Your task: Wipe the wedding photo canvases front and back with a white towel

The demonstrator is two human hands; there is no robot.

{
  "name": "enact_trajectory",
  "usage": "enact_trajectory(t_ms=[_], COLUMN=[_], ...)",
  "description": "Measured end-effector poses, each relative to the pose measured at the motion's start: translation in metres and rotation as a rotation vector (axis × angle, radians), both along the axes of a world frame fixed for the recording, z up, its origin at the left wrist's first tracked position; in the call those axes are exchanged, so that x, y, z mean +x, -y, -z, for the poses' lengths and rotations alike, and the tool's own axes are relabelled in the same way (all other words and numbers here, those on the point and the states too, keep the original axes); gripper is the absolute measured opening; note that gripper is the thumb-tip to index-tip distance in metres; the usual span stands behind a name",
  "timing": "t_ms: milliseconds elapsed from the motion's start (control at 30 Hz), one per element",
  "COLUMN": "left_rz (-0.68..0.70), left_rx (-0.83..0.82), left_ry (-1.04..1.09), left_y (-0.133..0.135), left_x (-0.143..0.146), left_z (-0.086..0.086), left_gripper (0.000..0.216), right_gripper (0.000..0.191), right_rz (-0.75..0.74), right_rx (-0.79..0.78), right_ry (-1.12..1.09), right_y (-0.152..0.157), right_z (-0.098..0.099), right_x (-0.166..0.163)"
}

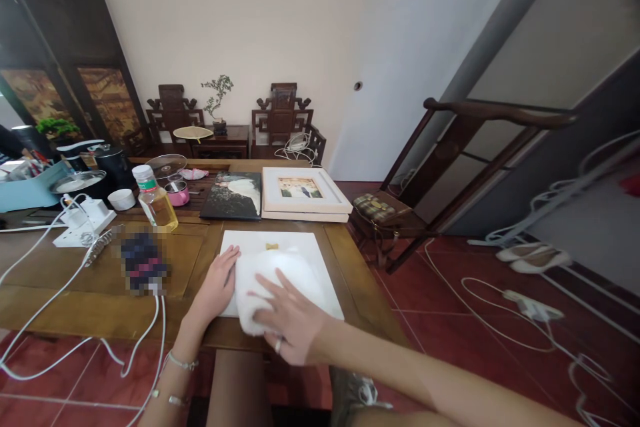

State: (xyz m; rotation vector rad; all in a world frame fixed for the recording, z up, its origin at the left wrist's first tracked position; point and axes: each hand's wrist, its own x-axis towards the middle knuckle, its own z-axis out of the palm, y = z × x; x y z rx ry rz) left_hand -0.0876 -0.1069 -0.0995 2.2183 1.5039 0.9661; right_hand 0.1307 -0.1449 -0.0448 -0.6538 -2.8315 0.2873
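A flat white panel (pixel 325 290) lies near the table's front edge, with a small gold-coloured piece (pixel 271 247) on its upper part. On the panel rests a fluffy white cloth (pixel 300 277), covering much of its surface. My right hand (pixel 287 317) presses on this cloth with its fingers spread. My left hand (pixel 220 283) lies along the panel's left edge, fingers stretched out and touching it. Whether its thumb goes under the edge is hard to see.
Behind the panel lie white-framed pictures (pixel 330 197) and a dark picture with a white bird (pixel 233 197). An oil bottle (pixel 157 203), a pink pot (pixel 177 195), a power strip (pixel 85 223) and white cables stand leftward. A wooden chair (pixel 450 140) is at the right.
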Motion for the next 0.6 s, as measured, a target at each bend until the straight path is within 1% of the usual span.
enact_trajectory(t_ms=[67, 133, 267, 367, 433, 500, 533, 600], left_rz=[0.011, 0.012, -0.012, -0.025, -0.036, -0.055, -0.069, -0.098], left_rx=[0.006, 0.012, 0.014, -0.007, -0.029, -0.047, -0.048, -0.039], left_ry=[-0.008, 0.000, 0.019, 0.059, 0.133, 0.234, 0.285, 0.369], left_y=[0.000, -0.001, 0.000, 0.001, 0.002, 0.004, 0.004, 0.005], left_x=[-0.001, -0.001, 0.001, 0.003, 0.004, 0.004, 0.005, 0.006], left_z=[0.001, 0.003, 0.003, -0.002, -0.008, -0.016, -0.019, -0.025], left_gripper=[0.042, 0.042, 0.039, 0.040, 0.042, 0.044, 0.045, 0.046], right_gripper=[0.031, 0.030, 0.027, 0.029, 0.029, 0.027, 0.026, 0.025], right_rz=[-0.069, -0.070, 0.099, 0.229, 0.277, 0.245, 0.189, 0.028], right_rx=[0.002, 0.005, 0.038, 0.052, 0.053, 0.063, 0.068, 0.062], right_ry=[-0.005, 0.003, -0.005, -0.017, -0.014, -0.010, -0.005, 0.012], right_y=[0.009, 0.005, -0.034, -0.061, -0.067, -0.063, -0.057, -0.039], right_z=[-0.001, -0.002, -0.003, -0.002, -0.002, -0.003, -0.004, -0.006], right_x=[0.006, 0.011, 0.011, -0.003, -0.015, -0.027, -0.031, -0.033])
